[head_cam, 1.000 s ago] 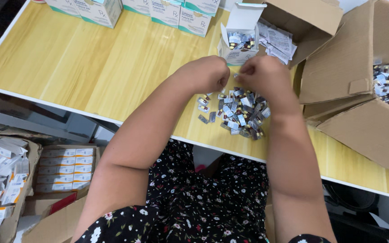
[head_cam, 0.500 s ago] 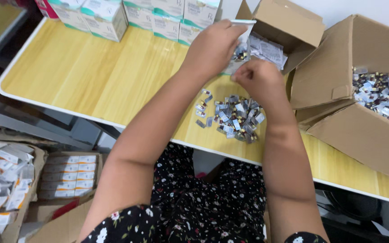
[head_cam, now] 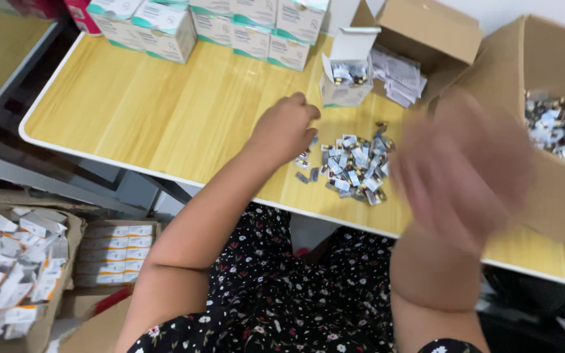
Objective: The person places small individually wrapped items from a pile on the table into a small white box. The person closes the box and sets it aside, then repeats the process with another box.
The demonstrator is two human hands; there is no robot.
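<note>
In the small open carton (head_cam: 346, 82), foil packets (head_cam: 350, 74)

white-and-teal cartons (head_cam: 230, 26) line the table's (head_cam: 165, 111) far edge; floor boxes (head_cam: 109, 252) hold flat packs.

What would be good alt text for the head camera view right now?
A person's left hand rests curled beside a pile of small foil packets on a wooden table, while the right hand is a motion blur. A small open white box stands behind.
</note>
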